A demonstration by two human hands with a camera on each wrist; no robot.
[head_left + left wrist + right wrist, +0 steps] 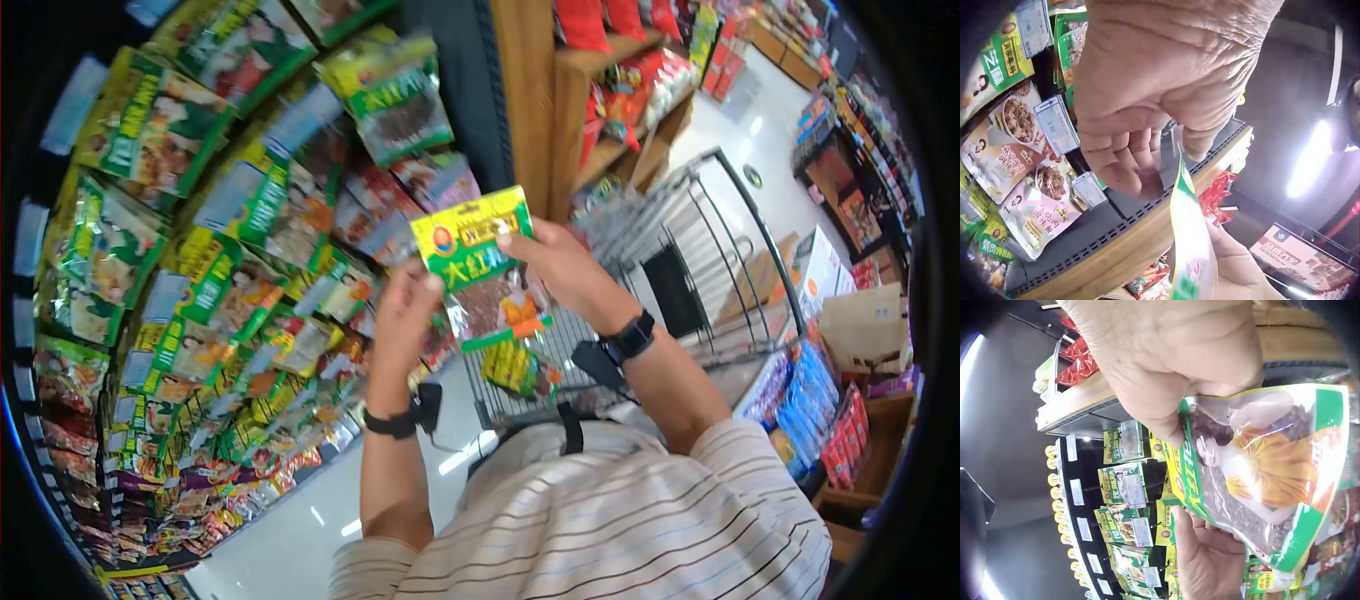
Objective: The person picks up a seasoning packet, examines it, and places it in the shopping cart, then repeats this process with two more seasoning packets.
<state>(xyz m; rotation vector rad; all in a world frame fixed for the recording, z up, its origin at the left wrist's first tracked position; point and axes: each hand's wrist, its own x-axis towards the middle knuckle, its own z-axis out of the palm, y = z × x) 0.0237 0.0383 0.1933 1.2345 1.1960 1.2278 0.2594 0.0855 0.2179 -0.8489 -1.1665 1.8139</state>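
My right hand [572, 268] pinches the upper right edge of a seasoning packet [488, 312], thumb on its printed front. The packet is yellow and green, with a clear window over dark reddish grains and a picture of a person in orange. Its front faces up toward my head. At its left edge is my left hand [398, 315], fingers loosely bent and thumb tip close to the packet. The left wrist view has the packet [1192, 240] edge-on, a gap between it and the bent fingers. In the right wrist view the right hand [1179, 356] covers part of the packet's top.
Shelves of hanging seasoning bags [285, 215] rise on the left. A wire shopping cart [790, 285] stands in front of me, a yellow-green packet [510, 367] inside it. Wooden shelving [528, 100] with red bags is beyond, and a cardboard box [862, 328] is at right.
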